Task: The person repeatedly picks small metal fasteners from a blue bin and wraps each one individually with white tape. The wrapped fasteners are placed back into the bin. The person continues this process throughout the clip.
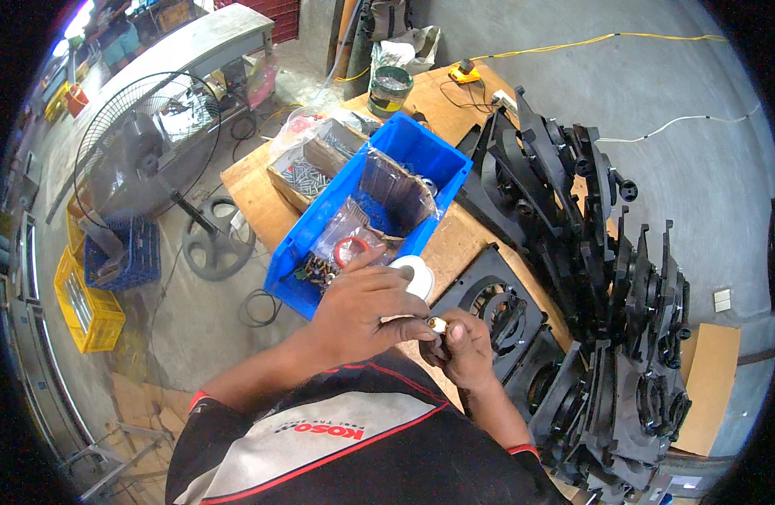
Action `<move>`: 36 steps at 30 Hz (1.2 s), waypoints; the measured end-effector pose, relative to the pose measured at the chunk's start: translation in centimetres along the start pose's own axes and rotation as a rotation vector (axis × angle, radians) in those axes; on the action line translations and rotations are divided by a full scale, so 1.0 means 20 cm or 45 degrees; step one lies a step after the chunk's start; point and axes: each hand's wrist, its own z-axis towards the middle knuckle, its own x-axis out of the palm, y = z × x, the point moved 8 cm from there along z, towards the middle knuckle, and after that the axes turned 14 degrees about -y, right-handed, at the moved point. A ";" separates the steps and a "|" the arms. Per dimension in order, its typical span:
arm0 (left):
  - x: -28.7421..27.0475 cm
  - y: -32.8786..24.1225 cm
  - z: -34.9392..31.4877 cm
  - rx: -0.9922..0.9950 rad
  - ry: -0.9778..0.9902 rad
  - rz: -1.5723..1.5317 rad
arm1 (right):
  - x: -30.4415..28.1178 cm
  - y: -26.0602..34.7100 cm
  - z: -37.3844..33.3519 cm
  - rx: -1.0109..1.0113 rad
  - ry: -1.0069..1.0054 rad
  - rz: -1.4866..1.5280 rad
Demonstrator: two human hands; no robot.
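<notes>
Seemingly one end toward camera: small brass-coloured fitting (438, 325) in right hand (469, 353), long axis and grip of left hand (360, 301) unclear.

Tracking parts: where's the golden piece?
In the head view, the golden piece is right of centre, between left hand and right hand, below the white disc.

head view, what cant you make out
In the head view:
Small brass-coloured piece: held end hidden by the right hand.
White round item: left part hidden by the left hand.
Metal screws: too small to tell head shape.
Background person: blurred, cut by upper edge.
</notes>
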 end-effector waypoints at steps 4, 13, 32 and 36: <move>0.02 0.01 0.01 0.007 0.113 -0.079 | 0.06 0.00 0.03 0.333 0.201 0.191; 0.00 -0.04 0.02 0.140 0.021 0.077 | 0.04 -0.01 0.05 0.206 0.078 -0.011; -0.02 -0.04 -0.01 -0.001 -0.114 -0.024 | 0.10 0.22 0.05 -0.696 0.044 -0.366; -0.02 -0.05 -0.01 -0.010 -0.133 0.003 | 0.08 0.18 0.04 -0.593 0.037 -0.315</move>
